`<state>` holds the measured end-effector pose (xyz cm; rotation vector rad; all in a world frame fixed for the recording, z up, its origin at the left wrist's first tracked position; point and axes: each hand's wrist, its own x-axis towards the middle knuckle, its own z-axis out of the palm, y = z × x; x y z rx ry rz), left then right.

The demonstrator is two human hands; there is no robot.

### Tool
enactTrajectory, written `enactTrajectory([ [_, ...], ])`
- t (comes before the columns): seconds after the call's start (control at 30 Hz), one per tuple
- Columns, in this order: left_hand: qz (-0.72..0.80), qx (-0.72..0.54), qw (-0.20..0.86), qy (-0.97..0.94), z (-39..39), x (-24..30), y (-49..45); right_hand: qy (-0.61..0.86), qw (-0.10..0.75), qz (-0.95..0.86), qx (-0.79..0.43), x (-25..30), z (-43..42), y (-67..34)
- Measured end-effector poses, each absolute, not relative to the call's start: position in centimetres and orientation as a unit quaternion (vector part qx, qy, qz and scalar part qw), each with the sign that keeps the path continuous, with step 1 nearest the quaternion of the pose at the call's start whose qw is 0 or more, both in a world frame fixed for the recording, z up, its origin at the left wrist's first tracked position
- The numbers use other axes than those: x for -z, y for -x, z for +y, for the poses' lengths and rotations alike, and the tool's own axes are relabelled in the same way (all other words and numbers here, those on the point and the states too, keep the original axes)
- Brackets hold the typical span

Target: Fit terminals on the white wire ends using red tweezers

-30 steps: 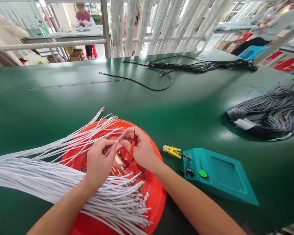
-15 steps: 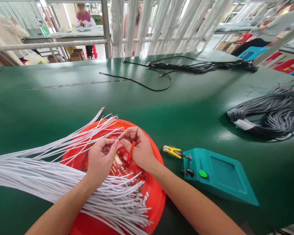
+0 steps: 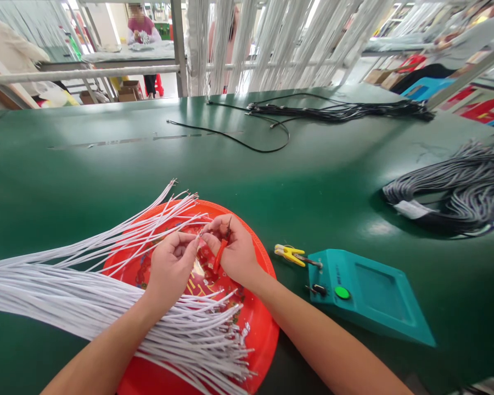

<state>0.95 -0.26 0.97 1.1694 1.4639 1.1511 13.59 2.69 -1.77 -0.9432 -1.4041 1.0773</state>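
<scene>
My left hand [image 3: 173, 264] is closed in a pinch on the end of a white cable [image 3: 198, 235]. My right hand [image 3: 235, 253] meets it fingertip to fingertip at that same end. Tucked in the right palm is a small red-handled tool [image 3: 219, 255], its dark pointed tip sticking up past the fingers; its exact kind is unclear. Under both hands lies a round red tray [image 3: 267, 318] with a printed pattern. A thick bundle of white cables [image 3: 86, 288] crosses it below my left wrist, and a thinner group of white cables [image 3: 148, 219] fans out above.
Right of the tray sits a teal device [image 3: 366, 291] with a green button and a yellow clip [image 3: 290, 254]. A grey cable coil [image 3: 453, 189] lies farther right. Black cables [image 3: 333, 112] stretch along the back of the green table [image 3: 107, 175]. Several people work beyond.
Both hands have shifted very slightly to the right, still together at the cable end. The red-handled tool has tilted a little in my right hand.
</scene>
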Motion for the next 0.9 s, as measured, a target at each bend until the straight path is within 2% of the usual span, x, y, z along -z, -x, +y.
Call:
enactTrajectory([
  [0.23,0.580,-0.452,0.459,-0.499,-0.4,-0.7,-0.6,0.421,0.498,-0.615,-0.444,1.1,2.7,-13.8],
  [0.6,0.593,-0.452,0.442,-0.499,-0.3,-1.2,-0.6,0.460,0.519,-0.513,-0.506,1.3,4.0,-14.3],
  [0.73,0.595,-0.468,0.437,-0.485,-0.2,-1.1,-0.6,0.467,0.465,-0.583,-0.475,1.0,3.9,-14.9],
  [0.9,0.595,-0.501,0.435,-0.454,-0.1,-0.8,-0.5,0.436,0.333,-0.726,-0.415,0.1,3.2,-15.4],
])
